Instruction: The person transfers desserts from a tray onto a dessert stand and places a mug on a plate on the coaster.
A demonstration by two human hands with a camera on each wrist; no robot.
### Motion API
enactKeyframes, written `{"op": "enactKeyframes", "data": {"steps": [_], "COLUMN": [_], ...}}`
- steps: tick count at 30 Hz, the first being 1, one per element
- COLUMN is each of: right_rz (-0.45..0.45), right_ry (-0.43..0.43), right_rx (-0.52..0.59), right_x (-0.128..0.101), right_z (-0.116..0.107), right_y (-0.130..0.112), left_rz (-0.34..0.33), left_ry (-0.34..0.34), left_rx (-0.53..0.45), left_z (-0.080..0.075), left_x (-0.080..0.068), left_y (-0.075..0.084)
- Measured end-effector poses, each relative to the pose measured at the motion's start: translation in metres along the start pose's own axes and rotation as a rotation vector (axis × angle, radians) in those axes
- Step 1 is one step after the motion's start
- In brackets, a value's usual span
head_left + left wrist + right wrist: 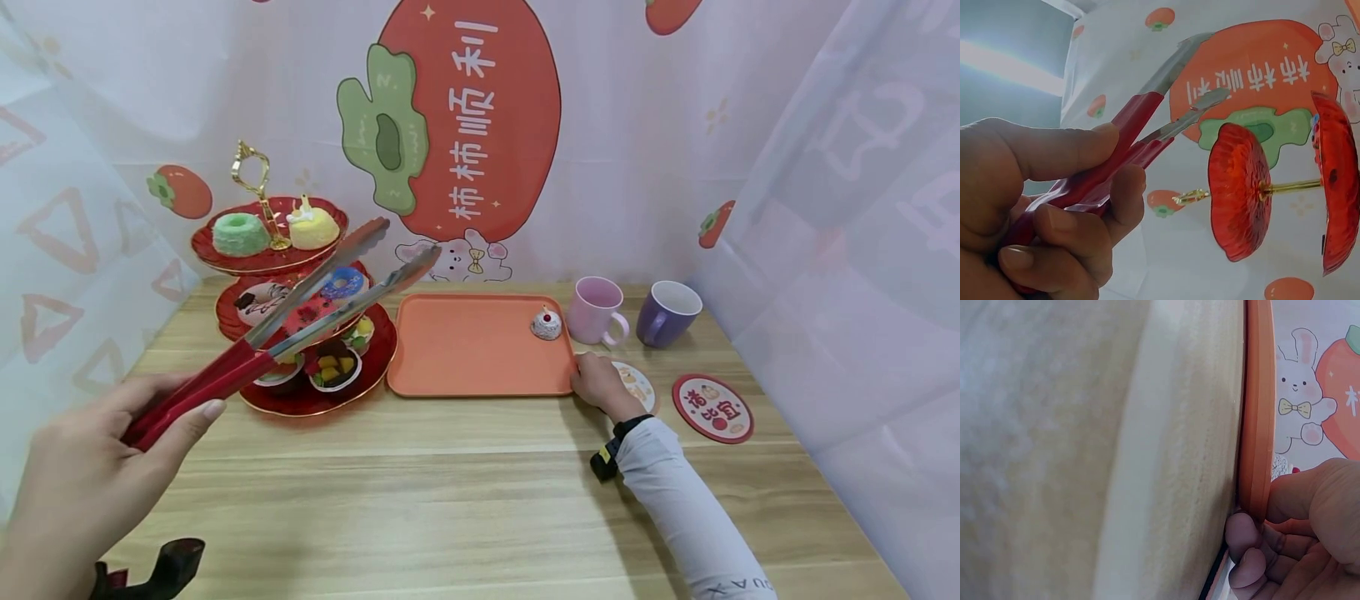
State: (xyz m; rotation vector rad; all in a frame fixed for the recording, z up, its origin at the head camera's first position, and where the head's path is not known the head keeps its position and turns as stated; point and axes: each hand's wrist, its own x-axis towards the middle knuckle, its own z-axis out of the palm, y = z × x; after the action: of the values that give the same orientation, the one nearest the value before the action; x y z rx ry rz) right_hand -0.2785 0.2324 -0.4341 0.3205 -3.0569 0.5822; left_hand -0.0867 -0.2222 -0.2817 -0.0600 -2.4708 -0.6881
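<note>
L hand point(90, 467) grips the red handles of the tongs point(300, 321), fingers and thumb curled round them near the table's point(450, 500) front-left corner. Tongs' long axis runs from that hand up and right, toward the back edge; the metal tips stand a little apart, nothing between them, hovering over the 3-tier stand point(288, 308) at back-left. Tips look to sit level w/ the middle tier, by the blue donut point(345, 283), not touching it as far as I can tell.

R hand point(600, 382) pinches the tray point(480, 346) at its front-right corner: thumb on the rim, fingers curled under the edge, per the wrist view. Tray lies flat mid-table, just right of the stand. Small cake point(547, 323) sits at the tray's back-right corner, near the R hand, well apart from the tong tips.

So: stand's sweets lie straight ahead of the tongs, L hand far nearer; tray is to the tips' right.
</note>
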Motion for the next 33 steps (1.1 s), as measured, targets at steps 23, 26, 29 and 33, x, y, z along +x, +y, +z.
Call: {"op": "enactKeyframes", "data": {"steps": [23, 26, 29, 33], "right_rz": [0.026, 0.033, 0.037, 0.035], "right_ry": [-0.013, -0.020, -0.024, -0.023], "right_rx": [0.018, 0.024, 0.030, 0.026], "right_x": [0.000, 0.000, 0.000, 0.001], "right_z": [0.000, -0.001, 0.000, 0.000], "right_y": [0.000, 0.000, 0.000, -0.001], "left_rz": [0.012, 0.010, 0.003, -0.014], "left_ry": [-0.249, -0.277, -0.315, -0.360], "left_rx": [-0.008, -0.017, -0.024, -0.042], "left_z": [0.041, 0.047, 0.054, 0.064], "left_x": [0.012, 0.015, 0.017, 0.019], "left_y": [0.001, 0.000, -0.001, 0.000]}}
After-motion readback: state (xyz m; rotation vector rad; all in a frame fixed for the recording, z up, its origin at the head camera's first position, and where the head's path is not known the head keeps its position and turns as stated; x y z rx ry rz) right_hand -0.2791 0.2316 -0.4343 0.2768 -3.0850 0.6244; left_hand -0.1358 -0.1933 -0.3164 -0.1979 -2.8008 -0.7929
